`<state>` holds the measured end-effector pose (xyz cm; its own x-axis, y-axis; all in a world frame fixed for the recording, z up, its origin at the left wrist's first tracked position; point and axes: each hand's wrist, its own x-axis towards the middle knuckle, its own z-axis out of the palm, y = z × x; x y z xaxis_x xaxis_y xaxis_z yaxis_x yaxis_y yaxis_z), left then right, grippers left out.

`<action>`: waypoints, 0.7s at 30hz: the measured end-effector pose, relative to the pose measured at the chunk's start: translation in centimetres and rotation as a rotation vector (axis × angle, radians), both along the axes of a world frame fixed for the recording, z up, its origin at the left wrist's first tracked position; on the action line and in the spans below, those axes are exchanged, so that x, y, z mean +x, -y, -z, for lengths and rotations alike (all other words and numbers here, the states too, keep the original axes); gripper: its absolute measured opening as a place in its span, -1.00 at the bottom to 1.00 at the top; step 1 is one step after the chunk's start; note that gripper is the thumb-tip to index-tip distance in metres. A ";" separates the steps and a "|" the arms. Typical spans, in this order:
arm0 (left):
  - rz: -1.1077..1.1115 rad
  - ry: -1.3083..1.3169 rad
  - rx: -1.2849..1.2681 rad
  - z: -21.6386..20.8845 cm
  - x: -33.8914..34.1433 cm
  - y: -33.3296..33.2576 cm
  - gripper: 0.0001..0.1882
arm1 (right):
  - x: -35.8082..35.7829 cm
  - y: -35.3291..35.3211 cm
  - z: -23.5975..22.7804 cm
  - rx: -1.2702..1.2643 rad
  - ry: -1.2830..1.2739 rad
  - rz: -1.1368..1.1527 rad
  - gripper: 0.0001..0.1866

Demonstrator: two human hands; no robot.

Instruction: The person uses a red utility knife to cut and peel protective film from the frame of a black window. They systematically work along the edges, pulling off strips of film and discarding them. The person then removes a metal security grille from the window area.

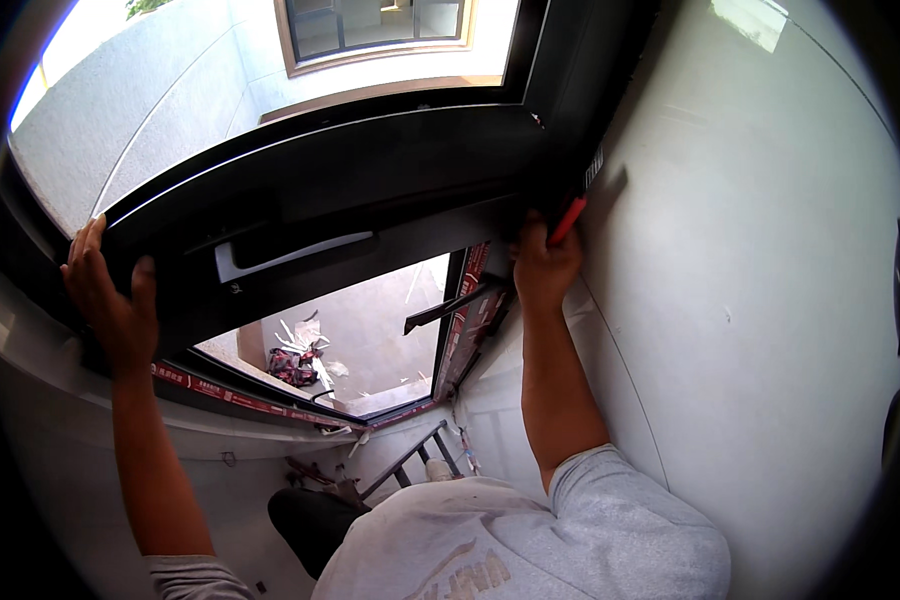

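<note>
A large black window sash [390, 150] crosses the upper part of the view, tilted, with a silver handle [290, 259] on its lower rail. My left hand [115, 300] grips the sash at its left end, fingers over the edge and thumb set apart on the near face. On the right, my right hand [548, 262] is closed round a red-handled tool [567, 222], at the sash's right end beside the pale wall. The tool's working end is hidden. Below the sash runs the black window frame [448, 330], partly covered with red printed protective film.
A pale wall [730, 300] rises close on my right. A dark arm [455, 308] juts from the frame's right side into the opening. Beyond it, a heap of scraps [300, 360] lies on the ground. A dark metal ladder [410, 462] stands below, near my leg.
</note>
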<state>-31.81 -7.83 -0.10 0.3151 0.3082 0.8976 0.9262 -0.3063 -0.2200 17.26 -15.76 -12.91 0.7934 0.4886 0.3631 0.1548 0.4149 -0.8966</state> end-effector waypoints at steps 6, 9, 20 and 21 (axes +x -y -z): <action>0.000 0.001 0.012 0.1 -0.1 -0.5 -0.30 | 0.8 -0.5 0.7 0.120 0.029 -0.016 -0.88; -0.010 -0.011 0.032 0.2 -0.1 -0.5 -0.30 | -0.2 0.0 -1.0 0.103 -0.031 -0.035 -0.85; -0.012 -0.016 0.013 0.3 -0.2 -0.7 -0.29 | -1.0 -0.4 -2.4 0.068 -0.172 0.069 -0.71; -0.008 -0.015 0.005 0.3 -0.2 -0.7 -0.29 | -0.9 -0.6 -2.2 0.069 -0.173 0.073 -0.70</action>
